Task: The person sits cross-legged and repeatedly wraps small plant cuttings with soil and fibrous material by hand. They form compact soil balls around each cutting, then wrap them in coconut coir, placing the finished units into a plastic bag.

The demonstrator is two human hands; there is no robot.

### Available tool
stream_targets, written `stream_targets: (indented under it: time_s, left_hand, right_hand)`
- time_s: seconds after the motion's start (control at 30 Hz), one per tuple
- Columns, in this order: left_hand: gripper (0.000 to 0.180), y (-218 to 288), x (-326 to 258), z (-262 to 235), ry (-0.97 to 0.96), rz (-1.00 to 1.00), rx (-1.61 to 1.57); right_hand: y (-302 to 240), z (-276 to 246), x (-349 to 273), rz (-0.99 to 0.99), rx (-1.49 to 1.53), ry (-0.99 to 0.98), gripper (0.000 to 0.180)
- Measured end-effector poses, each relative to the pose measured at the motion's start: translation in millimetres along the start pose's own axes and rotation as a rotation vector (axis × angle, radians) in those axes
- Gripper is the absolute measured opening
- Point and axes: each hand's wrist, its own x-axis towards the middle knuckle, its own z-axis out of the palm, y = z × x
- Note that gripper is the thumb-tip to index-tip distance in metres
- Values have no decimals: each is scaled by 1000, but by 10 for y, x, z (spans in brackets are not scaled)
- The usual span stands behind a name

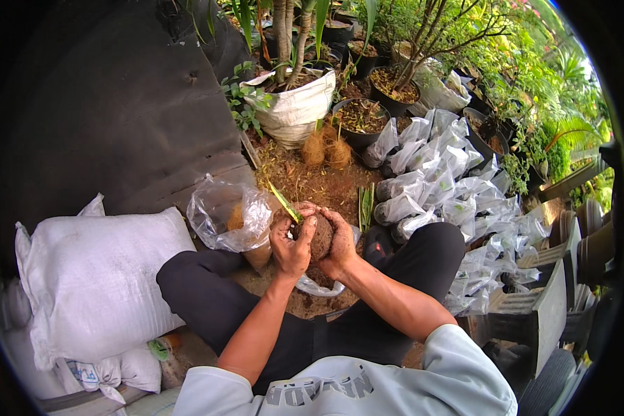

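Between my two hands is a round ball of brown soil (320, 238), with a green and yellow leaf (284, 202) sticking out of it toward the far left. My left hand (291, 245) wraps its near left side, thumb up along the ball. Cupped around the other side is my right hand (341, 243). Both hands are smeared with soil. Below them, between my crossed legs, a clear plastic bag (320, 287) with soil in it shows in part. Just left of my hands stands an open clear bag (218, 220) with brown fibre inside.
Many soil-filled clear bags (430, 187) crowd the right side. Cut leaves (365, 206) lie on the ground beyond my hands. Fibre-wrapped cuttings (326, 149) stand farther back, near a white sack planter (291, 114) and a black pot (362, 118). A full white sack (107, 274) lies left.
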Motion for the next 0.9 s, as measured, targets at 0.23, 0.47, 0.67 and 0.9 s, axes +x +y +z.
stream_targets:
  time_s: [0.23, 0.47, 0.67, 0.9]
  left_hand:
    - [16, -83, 9, -1, -35, -219, -157]
    - [31, -336, 74, -175, 92, -691, -927]
    - [32, -376, 82, -168, 103, -675, -894]
    - [20, -30, 71, -11, 115, -123, 70]
  right_hand:
    - [99, -117, 87, -128, -67, 74, 45]
    - [-53, -158, 47, -1102, -1404, -199, 36]
    - [3, -230, 323, -818, -1150, -165, 28]
    - [-126, -160, 353, 204, 132, -101, 31]
